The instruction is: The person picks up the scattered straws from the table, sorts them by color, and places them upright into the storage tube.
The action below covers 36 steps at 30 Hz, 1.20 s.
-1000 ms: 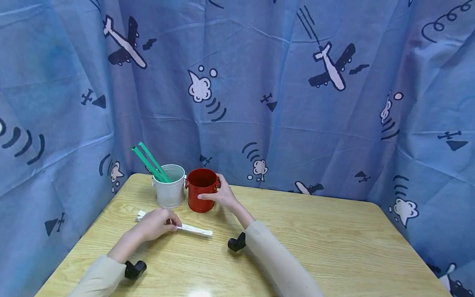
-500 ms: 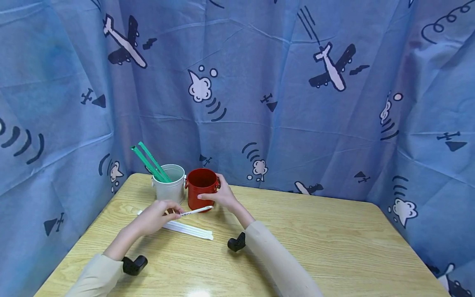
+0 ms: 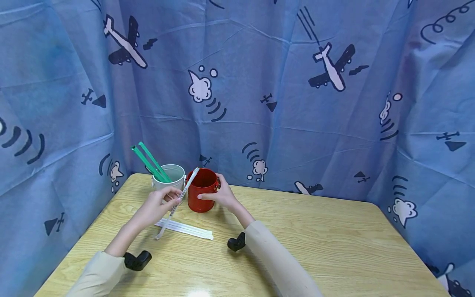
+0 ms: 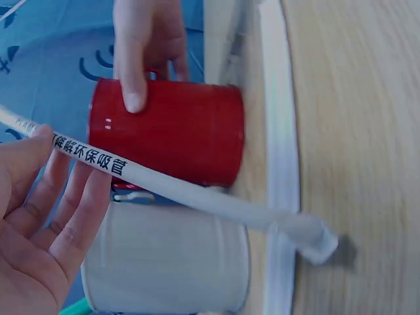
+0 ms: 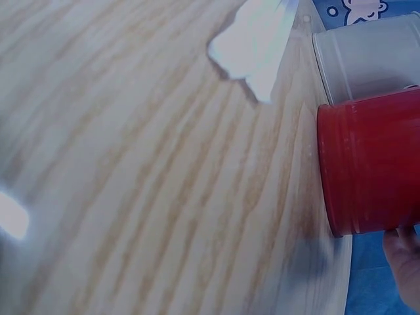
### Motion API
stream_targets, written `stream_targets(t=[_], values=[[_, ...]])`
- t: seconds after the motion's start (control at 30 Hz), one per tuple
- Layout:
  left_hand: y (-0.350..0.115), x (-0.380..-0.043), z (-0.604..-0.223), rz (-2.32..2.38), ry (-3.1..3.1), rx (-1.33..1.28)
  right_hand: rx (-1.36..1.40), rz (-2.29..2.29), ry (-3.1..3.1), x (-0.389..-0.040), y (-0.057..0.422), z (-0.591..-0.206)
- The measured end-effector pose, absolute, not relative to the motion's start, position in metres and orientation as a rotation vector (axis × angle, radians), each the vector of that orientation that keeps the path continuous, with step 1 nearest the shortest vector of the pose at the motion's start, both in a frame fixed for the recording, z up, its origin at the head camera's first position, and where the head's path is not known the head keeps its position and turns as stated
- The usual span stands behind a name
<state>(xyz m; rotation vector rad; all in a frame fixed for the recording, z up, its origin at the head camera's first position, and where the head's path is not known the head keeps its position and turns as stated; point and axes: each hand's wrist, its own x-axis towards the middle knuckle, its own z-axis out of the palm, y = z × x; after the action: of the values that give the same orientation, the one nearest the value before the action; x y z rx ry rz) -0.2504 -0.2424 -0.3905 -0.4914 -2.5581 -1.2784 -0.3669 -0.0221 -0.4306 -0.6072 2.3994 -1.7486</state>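
Between thumb and fingers my left hand [image 3: 161,205] pinches a paper-wrapped drinking straw [image 4: 184,191] with dark printing. In the head view the straw stands slanted, its upper end overlapping the red bucket's left rim and its lower end over the table. My right hand [image 3: 224,194] grips the red bucket [image 3: 196,202] from the right, thumb across its front. More white wrapped straws [image 3: 191,230] lie side by side on the table below my left hand. Left of the red bucket is a white bucket [image 3: 178,184], partly hidden by my left hand, with green straws [image 3: 149,166] leaning in it.
The wooden table [image 3: 315,243] reaches far to the right of both hands. A blue curtain [image 3: 237,103] printed with planes hangs close behind the buckets and along the left side. Each wrist wears a black camera.
My left hand has lifted one wrapped straw off the others and turned it from nearly flat to steeply slanted beside the red bucket. My right hand has stayed on the red bucket.
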Motion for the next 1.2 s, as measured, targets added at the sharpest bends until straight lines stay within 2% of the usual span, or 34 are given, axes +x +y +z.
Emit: stream_targets(t=[0.6, 1.2], values=[[-0.229, -0.272, -0.357, -1.521, -2.383, -0.154, -0.572, -1.716, 2.432, -0.368, -0.023, -0.430], [-0.221, -0.284, -0.320, -1.579, -2.155, -0.096, -0.618, -1.663, 2.470, -0.373, -0.021, -0.429]])
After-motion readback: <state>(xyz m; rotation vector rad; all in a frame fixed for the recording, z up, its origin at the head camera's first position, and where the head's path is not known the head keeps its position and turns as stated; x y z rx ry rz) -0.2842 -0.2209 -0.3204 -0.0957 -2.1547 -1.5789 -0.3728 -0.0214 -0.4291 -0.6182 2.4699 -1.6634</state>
